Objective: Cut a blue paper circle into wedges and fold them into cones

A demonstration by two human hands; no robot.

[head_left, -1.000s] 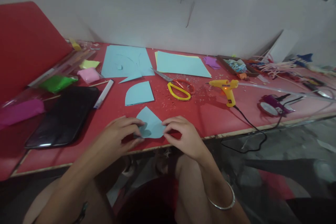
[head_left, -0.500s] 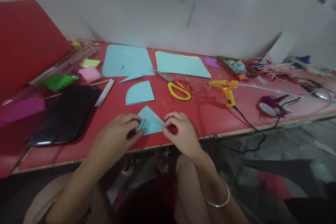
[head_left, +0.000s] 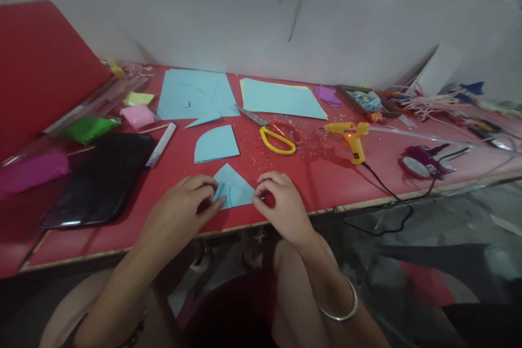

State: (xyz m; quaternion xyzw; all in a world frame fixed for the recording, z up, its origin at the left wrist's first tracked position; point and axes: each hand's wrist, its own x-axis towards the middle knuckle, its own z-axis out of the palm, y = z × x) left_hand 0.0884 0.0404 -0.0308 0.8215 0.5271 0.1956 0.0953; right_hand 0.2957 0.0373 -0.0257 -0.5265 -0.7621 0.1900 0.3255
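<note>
A light-blue piece of paper (head_left: 234, 187) with a curved blue line on it lies at the table's front edge, one corner pointing away from me. My left hand (head_left: 191, 198) pinches its left side, where the paper is folded or curled up. The right corner is pinched between thumb and finger of my right hand (head_left: 281, 201). Just beyond lies a light-blue quarter-round paper piece (head_left: 217, 144). Scissors (head_left: 277, 138) with yellow and red handles rest open behind my right hand.
Blue sheets (head_left: 281, 99) and a scrap-strewn blue sheet (head_left: 196, 89) lie along the wall. To the right are a yellow glue gun (head_left: 350, 138) with its cord over the edge and a purple tape roll (head_left: 424, 162). A black tablet-like slab (head_left: 101, 182) and a marker (head_left: 162, 144) lie left.
The left side of the paper looks slightly more curled under my left fingers. Both hands keep nearly the same places, and the view has shifted a little.
</note>
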